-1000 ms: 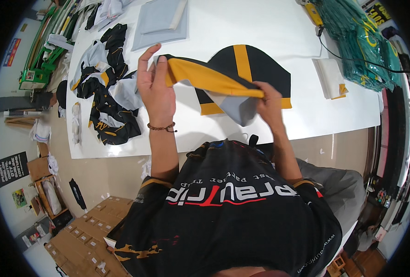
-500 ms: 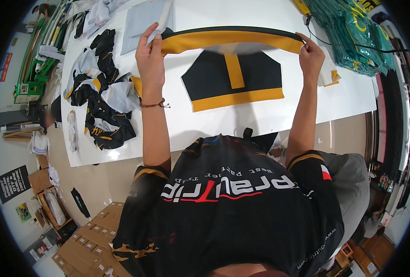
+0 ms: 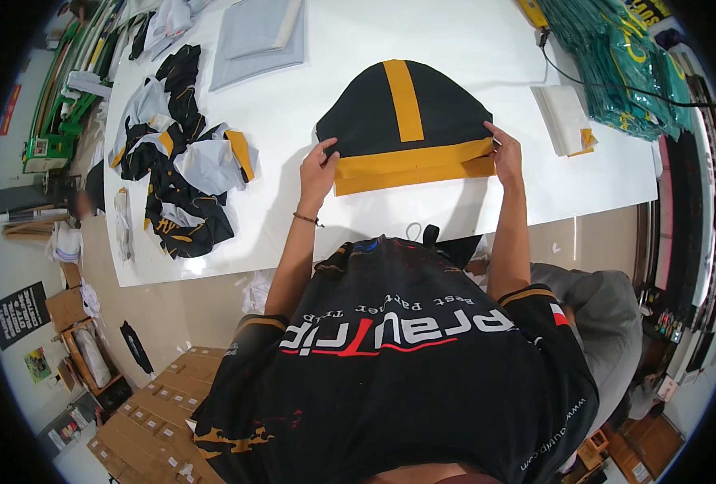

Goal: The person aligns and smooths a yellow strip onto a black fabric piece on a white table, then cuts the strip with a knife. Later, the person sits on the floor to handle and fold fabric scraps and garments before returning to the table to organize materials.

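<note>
A black sleeve-shaped fabric panel point(image 3: 358, 105) with a yellow centre stripe and a yellow band along its near edge lies spread in front of me on the white table. It covers most of a second, similar panel, whose yellow edge point(image 3: 374, 188) shows just below the band. My left hand point(image 3: 317, 173), with a braided bracelet at the wrist, pinches the top panel's left end by the band. At the right end, my right hand point(image 3: 507, 155) pinches the same panel between thumb and fingers.
To the left lies a heap of black, white and yellow fabric pieces point(image 3: 184, 173). Pale grey folded sheets point(image 3: 257, 56) rest at the back. On the right are a small white fabric stack point(image 3: 563, 117), bagged green garments point(image 3: 624, 73) and a black cable point(image 3: 616, 81).
Both hands have come nearer and closer together, lowering the raised panel flat over the panel on the table. Its curved black part now faces up at the far side.
</note>
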Demonstrator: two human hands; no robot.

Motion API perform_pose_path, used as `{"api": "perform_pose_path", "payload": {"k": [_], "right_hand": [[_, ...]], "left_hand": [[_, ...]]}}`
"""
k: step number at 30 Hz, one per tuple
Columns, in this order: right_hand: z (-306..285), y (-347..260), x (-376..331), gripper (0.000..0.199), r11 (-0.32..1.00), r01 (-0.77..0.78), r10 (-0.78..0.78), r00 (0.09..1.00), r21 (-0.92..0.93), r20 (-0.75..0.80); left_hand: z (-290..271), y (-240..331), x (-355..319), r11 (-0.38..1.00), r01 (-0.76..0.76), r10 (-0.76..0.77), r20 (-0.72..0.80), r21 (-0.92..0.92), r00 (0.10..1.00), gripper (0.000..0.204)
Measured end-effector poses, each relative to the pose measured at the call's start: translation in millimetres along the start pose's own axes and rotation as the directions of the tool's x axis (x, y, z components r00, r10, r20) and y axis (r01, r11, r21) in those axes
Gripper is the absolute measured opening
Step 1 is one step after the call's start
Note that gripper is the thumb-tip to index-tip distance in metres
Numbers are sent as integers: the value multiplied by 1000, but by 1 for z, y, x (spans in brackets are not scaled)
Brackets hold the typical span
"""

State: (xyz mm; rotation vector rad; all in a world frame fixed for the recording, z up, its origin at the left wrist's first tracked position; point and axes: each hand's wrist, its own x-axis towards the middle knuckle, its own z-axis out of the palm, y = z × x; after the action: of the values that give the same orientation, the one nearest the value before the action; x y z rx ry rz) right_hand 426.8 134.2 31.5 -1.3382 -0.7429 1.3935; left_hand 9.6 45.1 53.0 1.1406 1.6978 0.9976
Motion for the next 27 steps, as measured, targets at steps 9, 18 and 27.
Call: {"api": "perform_pose_path", "payload": {"k": [9, 18, 27], "right_hand": [[-27, 34, -6, 38, 690, 197, -329, 942, -697, -60], [-22, 25, -20, 36, 627, 128, -310, 946, -769, -96], [-31, 34, -12, 36, 645, 176, -335, 940, -744, -67]], "left_hand": [[2, -38, -6, 997, 75, -75, 9, 36, 997, 22], [-1, -39, -8, 997, 61, -62, 22, 56, 998, 21], [-5, -55, -10, 989, -30, 35, -38, 147, 999, 20]]}}
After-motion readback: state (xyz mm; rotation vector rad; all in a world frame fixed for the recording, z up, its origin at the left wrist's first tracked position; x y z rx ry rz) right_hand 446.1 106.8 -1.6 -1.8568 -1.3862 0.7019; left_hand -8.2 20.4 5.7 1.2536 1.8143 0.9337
